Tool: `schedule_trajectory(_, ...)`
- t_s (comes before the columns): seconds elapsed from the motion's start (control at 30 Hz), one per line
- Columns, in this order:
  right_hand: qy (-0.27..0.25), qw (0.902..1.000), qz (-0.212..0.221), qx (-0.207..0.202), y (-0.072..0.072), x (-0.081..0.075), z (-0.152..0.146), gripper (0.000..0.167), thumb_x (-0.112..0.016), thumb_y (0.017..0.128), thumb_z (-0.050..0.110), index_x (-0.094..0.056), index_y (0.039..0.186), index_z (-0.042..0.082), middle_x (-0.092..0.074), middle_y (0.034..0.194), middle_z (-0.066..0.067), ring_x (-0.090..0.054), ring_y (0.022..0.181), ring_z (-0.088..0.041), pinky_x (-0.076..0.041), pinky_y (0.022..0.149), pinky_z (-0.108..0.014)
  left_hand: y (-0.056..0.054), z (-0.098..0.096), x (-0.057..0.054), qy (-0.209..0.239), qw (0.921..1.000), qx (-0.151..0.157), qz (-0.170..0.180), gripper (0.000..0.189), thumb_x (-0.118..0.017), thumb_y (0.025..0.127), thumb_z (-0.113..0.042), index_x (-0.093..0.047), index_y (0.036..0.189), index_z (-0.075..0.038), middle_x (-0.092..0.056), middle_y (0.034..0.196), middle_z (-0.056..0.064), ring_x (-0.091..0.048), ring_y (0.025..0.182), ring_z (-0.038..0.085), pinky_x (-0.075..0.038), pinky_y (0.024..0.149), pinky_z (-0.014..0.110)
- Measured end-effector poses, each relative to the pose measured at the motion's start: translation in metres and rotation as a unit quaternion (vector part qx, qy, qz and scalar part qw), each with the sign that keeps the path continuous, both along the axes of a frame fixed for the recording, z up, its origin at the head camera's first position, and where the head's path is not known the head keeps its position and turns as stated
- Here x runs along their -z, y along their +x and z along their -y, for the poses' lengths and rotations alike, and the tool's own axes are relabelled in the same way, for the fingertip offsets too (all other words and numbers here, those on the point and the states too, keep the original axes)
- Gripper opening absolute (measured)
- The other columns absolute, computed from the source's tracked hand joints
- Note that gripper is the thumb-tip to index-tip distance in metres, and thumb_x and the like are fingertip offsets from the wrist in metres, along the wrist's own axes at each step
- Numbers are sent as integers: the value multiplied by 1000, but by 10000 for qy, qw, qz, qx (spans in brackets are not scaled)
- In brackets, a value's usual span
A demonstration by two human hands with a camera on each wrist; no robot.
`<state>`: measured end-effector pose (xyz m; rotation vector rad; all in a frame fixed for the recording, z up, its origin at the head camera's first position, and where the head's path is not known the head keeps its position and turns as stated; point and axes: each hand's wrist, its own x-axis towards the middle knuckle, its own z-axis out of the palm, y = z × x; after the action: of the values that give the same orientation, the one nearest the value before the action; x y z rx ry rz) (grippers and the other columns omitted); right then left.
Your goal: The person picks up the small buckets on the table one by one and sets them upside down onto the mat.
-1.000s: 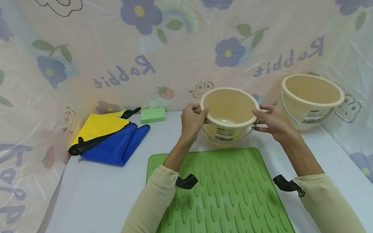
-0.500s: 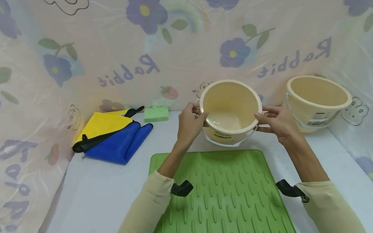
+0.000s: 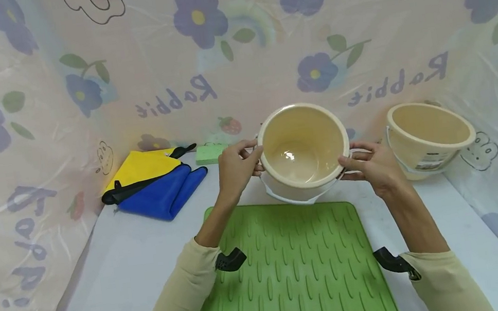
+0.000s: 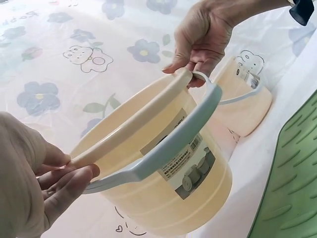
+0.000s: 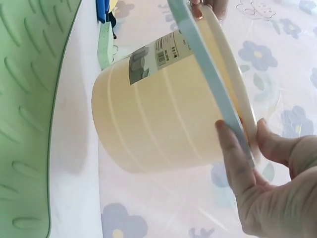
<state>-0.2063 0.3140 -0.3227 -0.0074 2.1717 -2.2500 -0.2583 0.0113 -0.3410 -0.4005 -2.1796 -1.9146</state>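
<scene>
A cream plastic bucket (image 3: pixel 303 143) is held up off the white table, its mouth tipped toward the head camera and its inside bare. My left hand (image 3: pixel 238 170) pinches the rim at the left side, thumb over the edge and fingers beneath, as the left wrist view shows. At the opposite side my right hand (image 3: pixel 374 168) grips the rim near the handle's end. The pale blue-grey handle (image 4: pixel 168 144) hangs down along the front of the bucket. A printed label (image 4: pixel 183 158) is stuck on the bucket's wall below it.
A second cream bucket (image 3: pixel 431 138) stands at the right by the curtain. A green ridged mat (image 3: pixel 291 269) lies in front. Folded yellow and blue cloths (image 3: pixel 155 188) sit at the back left, beside a green sponge (image 3: pixel 209 154). A patterned curtain (image 3: pixel 236 53) encloses the back and sides.
Both hands have raised the bucket and tipped its mouth further toward the head camera, so more of its inside shows. The left hand has shifted left; the head view has turned slightly.
</scene>
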Motion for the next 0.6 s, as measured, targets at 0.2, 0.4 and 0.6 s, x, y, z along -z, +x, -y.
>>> schedule_trajectory(0.2, -111, 9997, -212, -108, 6, -3, 6, 30, -69, 96, -7, -51, 117, 5, -78, 83, 5, -78, 69, -11, -65, 67, -27, 4, 9, 1, -154, 9998, -98, 19, 24, -73, 99, -17, -78, 121, -7, -65, 73, 12, -71, 55, 15, -64, 58, 30)
schedule_trajectory(0.4, 742, 9943, -766, -50, 8, -1, 18, 32, -73, 90, -9, -58, 111, 10, -75, 83, 9, -77, 72, -7, -65, 64, -27, 2, 11, 3, -504, 9987, -59, -103, 25, -75, 97, -20, -75, 119, -6, -72, 103, 14, -73, 96, 25, -66, 85, 40)
schedule_trajectory(0.6, 1020, 9892, -1029, -215, 13, -1, 28, 34, -73, 89, -11, -59, 110, 11, -72, 84, 10, -77, 73, -7, -65, 63, -28, 2, 23, 7, -1189, 9919, 125, 417, 55, -76, 97, -29, -56, 146, -13, -61, 131, 16, -64, 128, 33, -58, 105, 48)
